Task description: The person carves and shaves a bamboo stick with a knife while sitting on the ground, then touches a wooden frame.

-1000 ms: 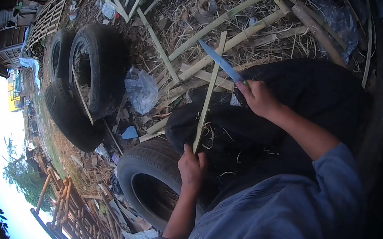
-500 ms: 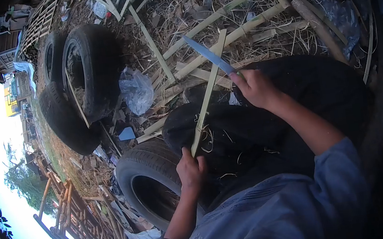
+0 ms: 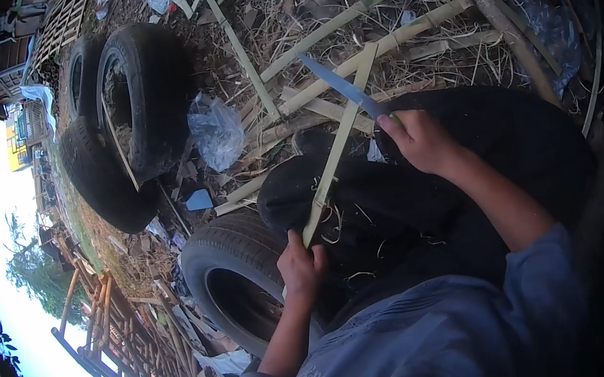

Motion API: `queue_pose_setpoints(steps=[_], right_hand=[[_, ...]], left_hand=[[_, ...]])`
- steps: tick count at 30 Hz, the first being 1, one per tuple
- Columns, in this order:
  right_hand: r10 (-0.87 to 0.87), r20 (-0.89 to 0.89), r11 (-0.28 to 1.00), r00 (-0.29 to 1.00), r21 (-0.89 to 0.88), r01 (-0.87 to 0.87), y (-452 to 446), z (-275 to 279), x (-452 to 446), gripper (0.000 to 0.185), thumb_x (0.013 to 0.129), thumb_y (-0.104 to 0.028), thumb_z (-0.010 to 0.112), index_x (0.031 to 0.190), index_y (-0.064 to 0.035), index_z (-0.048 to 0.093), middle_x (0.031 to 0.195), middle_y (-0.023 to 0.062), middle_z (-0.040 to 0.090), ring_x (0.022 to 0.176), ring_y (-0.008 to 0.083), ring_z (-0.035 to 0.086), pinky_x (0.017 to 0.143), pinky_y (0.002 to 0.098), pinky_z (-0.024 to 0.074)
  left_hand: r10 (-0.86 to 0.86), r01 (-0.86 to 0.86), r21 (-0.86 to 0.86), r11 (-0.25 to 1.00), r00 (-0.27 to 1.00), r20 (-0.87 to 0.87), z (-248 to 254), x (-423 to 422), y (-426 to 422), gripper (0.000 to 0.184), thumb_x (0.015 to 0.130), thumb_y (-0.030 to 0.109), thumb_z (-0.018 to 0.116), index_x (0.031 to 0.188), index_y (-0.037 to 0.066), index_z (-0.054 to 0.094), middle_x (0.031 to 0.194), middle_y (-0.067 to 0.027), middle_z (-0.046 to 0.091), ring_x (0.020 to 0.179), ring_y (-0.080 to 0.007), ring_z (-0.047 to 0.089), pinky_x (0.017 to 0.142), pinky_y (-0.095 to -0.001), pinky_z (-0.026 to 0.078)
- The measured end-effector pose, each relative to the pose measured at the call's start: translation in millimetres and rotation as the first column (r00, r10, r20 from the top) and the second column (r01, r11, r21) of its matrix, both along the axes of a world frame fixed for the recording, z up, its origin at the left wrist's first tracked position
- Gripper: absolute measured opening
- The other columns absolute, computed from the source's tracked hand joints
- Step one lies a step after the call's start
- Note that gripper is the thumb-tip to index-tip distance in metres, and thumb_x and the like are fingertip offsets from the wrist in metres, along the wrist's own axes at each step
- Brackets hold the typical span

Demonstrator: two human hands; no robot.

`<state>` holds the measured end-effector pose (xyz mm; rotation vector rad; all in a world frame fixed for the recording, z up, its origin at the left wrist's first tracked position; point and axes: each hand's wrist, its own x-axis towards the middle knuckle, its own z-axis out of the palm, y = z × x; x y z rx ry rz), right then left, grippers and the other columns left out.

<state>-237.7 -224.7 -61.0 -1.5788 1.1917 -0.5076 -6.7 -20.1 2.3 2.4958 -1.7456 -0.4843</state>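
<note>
My left hand (image 3: 302,268) is closed round the lower end of a flat bamboo strip (image 3: 330,162), which slants up and right across my dark-clothed legs (image 3: 440,193). In my right hand (image 3: 419,141) is the handle of a knife (image 3: 343,87); its long blade points up and left and crosses the strip near the upper end. Whether the blade touches the strip I cannot tell. Thin curled shavings (image 3: 335,226) lie on the dark cloth beside the strip.
A tyre (image 3: 230,278) lies by my left arm, and several more tyres (image 3: 152,94) stand farther off. Bamboo poles (image 3: 375,48) and a clear plastic bag (image 3: 216,133) lie on the littered ground ahead. More bamboo (image 3: 106,321) is stacked at the lower left.
My right hand and the knife moved first left, then back right. The strip's upper end has shifted slightly right. My left hand keeps its hold, and the view has shifted a little.
</note>
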Motion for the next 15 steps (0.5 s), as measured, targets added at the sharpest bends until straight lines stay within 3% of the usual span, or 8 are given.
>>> queue_pose_setpoints(steps=[2,4,6,8,10,11,14,15], right_hand=[[0.063,-0.092,0.997,0.994,0.045,-0.059,-14.9,15.5,-12.7,0.049,0.098,-0.040,0.044,0.070,-0.0020,0.057,0.060,0.0184,0.058,0.064,0.0418,0.060,0.058,0.0483,0.0447],[-0.088,0.066,0.995,0.994,0.050,0.085,-19.8,5.8,-6.6,0.050,0.098,-0.041,0.043,0.070,-0.0016,0.056,0.060,0.0190,0.058,0.065,0.0420,0.060,0.059,0.0484,0.0449],[-0.045,0.131,0.998,0.990,0.048,0.039,2.2,-7.1,6.3,0.049,0.099,-0.037,0.043,0.069,0.0006,0.049,0.056,0.0148,0.048,0.052,0.0289,0.045,0.054,0.0410,0.0384],[-0.003,0.042,1.000,0.999,-0.009,0.003,-1.7,-3.3,-3.5,0.049,0.100,-0.036,0.042,0.069,0.0008,0.048,0.054,0.0129,0.045,0.051,0.0238,0.044,0.053,0.0394,0.0374],[0.009,-0.060,0.998,0.998,-0.063,-0.013,-15.4,3.5,-7.0,0.048,0.100,-0.036,0.042,0.069,0.0007,0.048,0.054,0.0128,0.045,0.051,0.0245,0.044,0.053,0.0395,0.0377],[-0.081,0.089,0.997,0.993,0.021,0.080,-24.2,3.4,-6.4,0.048,0.099,-0.037,0.043,0.071,0.0005,0.051,0.058,0.0168,0.051,0.055,0.0342,0.052,0.056,0.0415,0.0404],[-0.023,0.076,1.000,0.997,-0.001,0.023,-0.3,-6.8,4.7,0.050,0.099,-0.041,0.041,0.073,-0.0013,0.058,0.061,0.0190,0.058,0.066,0.0423,0.060,0.060,0.0476,0.0452],[0.015,-0.038,0.999,0.999,-0.029,-0.016,-3.8,-2.1,-2.0,0.050,0.099,-0.041,0.041,0.074,-0.0003,0.057,0.060,0.0185,0.057,0.066,0.0419,0.059,0.060,0.0472,0.0446]], left_hand=[[0.008,-0.009,-0.015,1.000,0.999,-0.041,1.4,-0.2,-0.2,0.036,0.077,0.018,0.057,0.101,-0.007,0.048,0.071,-0.0248,0.059,0.068,-0.0424,0.061,0.062,-0.0473,0.049],[0.030,-0.029,0.018,0.999,0.999,-0.029,3.2,-4.0,-9.7,0.034,0.076,0.018,0.057,0.099,-0.006,0.048,0.071,-0.0248,0.059,0.068,-0.0423,0.061,0.062,-0.0476,0.049],[0.057,-0.056,0.047,0.997,0.998,-0.021,3.5,-5.3,-7.6,0.032,0.076,0.018,0.057,0.096,-0.006,0.048,0.070,-0.0249,0.059,0.068,-0.0423,0.061,0.062,-0.0479,0.049],[0.043,-0.042,0.083,0.996,0.999,-0.016,5.4,0.6,-3.0,0.032,0.076,0.018,0.057,0.096,-0.005,0.048,0.069,-0.0245,0.059,0.067,-0.0428,0.061,0.062,-0.0489,0.049],[0.047,-0.045,0.063,0.997,0.999,-0.024,4.2,-2.0,-9.2,0.033,0.076,0.018,0.057,0.097,-0.005,0.048,0.069,-0.0244,0.059,0.066,-0.0430,0.061,0.061,-0.0491,0.048],[0.048,-0.046,0.046,0.998,0.998,-0.037,3.2,-3.4,-11.1,0.033,0.076,0.018,0.057,0.098,-0.005,0.048,0.069,-0.0243,0.059,0.066,-0.0432,0.061,0.061,-0.0492,0.048],[0.015,-0.015,0.004,1.000,1.000,0.004,2.5,-1.0,-4.7,0.035,0.076,0.019,0.059,0.100,-0.005,0.049,0.069,-0.0239,0.059,0.065,-0.0430,0.061,0.060,-0.0489,0.048],[0.012,-0.012,0.001,1.000,1.000,0.004,3.3,-1.3,-6.0,0.035,0.076,0.019,0.059,0.100,-0.005,0.049,0.069,-0.0239,0.059,0.065,-0.0430,0.061,0.060,-0.0489,0.048]])
